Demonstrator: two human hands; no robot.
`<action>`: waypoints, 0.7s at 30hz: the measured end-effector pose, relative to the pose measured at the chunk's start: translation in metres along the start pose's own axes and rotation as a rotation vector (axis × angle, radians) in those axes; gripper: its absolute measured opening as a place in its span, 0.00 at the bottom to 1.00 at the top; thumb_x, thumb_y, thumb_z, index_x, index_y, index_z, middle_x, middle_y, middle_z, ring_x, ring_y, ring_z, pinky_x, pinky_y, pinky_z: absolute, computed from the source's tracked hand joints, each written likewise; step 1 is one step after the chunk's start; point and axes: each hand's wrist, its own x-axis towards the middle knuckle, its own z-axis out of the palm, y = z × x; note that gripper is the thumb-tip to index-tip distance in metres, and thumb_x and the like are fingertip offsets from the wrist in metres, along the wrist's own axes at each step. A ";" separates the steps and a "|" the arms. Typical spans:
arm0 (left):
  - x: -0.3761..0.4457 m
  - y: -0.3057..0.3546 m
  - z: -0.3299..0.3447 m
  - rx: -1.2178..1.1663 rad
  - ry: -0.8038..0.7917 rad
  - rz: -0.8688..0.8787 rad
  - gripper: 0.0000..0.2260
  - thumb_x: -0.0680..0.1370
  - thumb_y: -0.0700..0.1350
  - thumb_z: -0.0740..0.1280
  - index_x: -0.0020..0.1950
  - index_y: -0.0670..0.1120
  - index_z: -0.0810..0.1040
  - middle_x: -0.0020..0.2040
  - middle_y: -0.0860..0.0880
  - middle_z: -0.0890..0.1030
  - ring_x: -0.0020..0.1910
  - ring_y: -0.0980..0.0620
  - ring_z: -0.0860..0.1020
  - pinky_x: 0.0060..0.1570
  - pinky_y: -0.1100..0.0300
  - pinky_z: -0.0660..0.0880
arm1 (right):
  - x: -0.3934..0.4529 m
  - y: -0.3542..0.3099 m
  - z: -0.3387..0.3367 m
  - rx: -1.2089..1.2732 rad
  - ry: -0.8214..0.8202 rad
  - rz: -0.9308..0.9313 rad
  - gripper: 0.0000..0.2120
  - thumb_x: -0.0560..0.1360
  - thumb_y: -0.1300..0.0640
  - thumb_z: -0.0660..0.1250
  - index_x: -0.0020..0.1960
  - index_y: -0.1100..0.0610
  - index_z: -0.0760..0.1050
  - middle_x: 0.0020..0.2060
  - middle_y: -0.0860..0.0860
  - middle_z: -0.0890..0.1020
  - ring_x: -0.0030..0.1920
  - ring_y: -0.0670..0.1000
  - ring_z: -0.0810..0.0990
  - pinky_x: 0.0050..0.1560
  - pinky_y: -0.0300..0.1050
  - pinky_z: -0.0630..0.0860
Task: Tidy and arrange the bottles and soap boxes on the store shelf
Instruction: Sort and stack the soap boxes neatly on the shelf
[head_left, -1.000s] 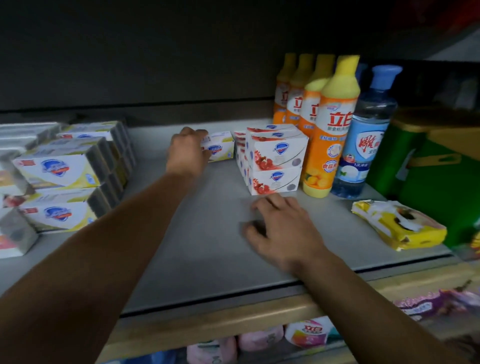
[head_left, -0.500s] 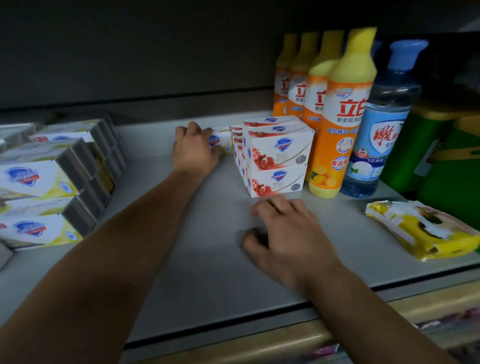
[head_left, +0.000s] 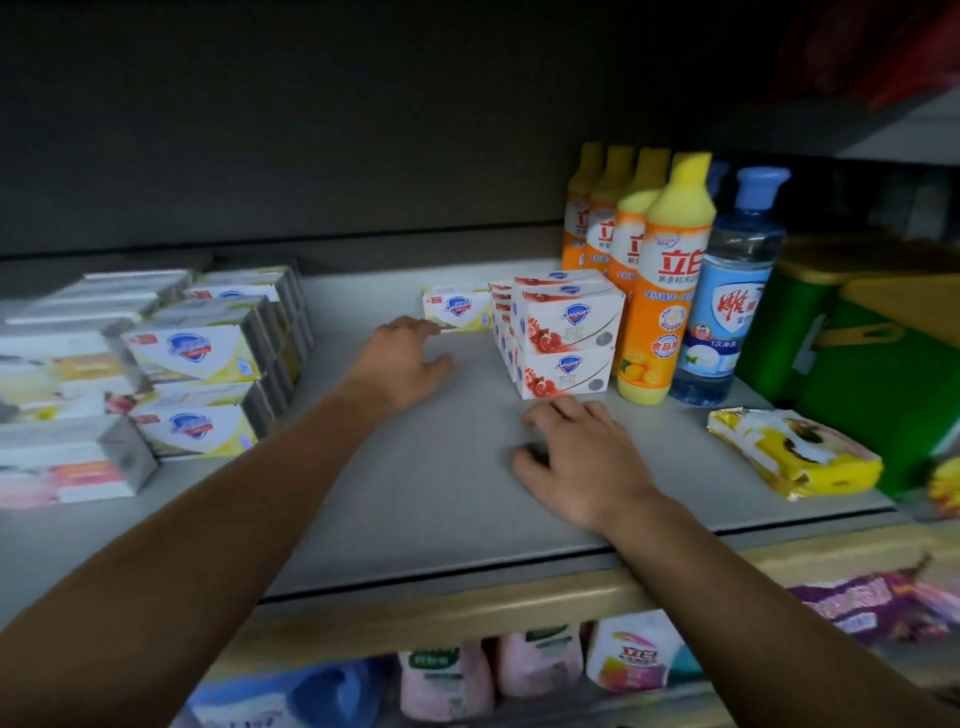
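While resting flat on grey shelf (head_left: 415, 493): left hand (head_left: 400, 358), fingers loose, just short of lone yellow soap box (head_left: 457, 307); right hand (head_left: 576, 452), fingers spread, gripping nothing, before red soap boxes (head_left: 563, 338). Orange bottles (head_left: 665, 291) upright beside stack, blue-capped bottle (head_left: 732, 291) alongside.

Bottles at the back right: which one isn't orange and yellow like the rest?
The clear bottle with the blue cap, rightmost in the group. It stands beside the front orange bottle, which has a yellow top like the three lined up behind it.
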 end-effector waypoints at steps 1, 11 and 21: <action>-0.021 -0.001 -0.008 -0.011 -0.008 0.023 0.21 0.76 0.49 0.69 0.67 0.41 0.75 0.66 0.41 0.76 0.64 0.42 0.74 0.64 0.58 0.66 | 0.000 -0.001 -0.001 0.001 -0.013 0.004 0.22 0.77 0.41 0.57 0.67 0.50 0.70 0.64 0.49 0.71 0.63 0.55 0.67 0.62 0.49 0.68; -0.192 -0.061 -0.090 -0.031 0.020 -0.107 0.21 0.73 0.58 0.66 0.59 0.45 0.81 0.52 0.47 0.84 0.48 0.48 0.81 0.51 0.59 0.74 | 0.000 -0.071 0.005 0.112 -0.049 -0.024 0.24 0.76 0.46 0.63 0.69 0.55 0.71 0.66 0.54 0.73 0.68 0.57 0.69 0.68 0.49 0.67; -0.245 -0.125 -0.109 0.129 0.081 -0.229 0.21 0.74 0.63 0.57 0.43 0.46 0.79 0.45 0.46 0.82 0.51 0.42 0.78 0.50 0.52 0.75 | 0.031 -0.192 0.026 0.215 0.035 -0.284 0.22 0.75 0.51 0.68 0.67 0.54 0.73 0.64 0.53 0.74 0.66 0.55 0.72 0.64 0.42 0.64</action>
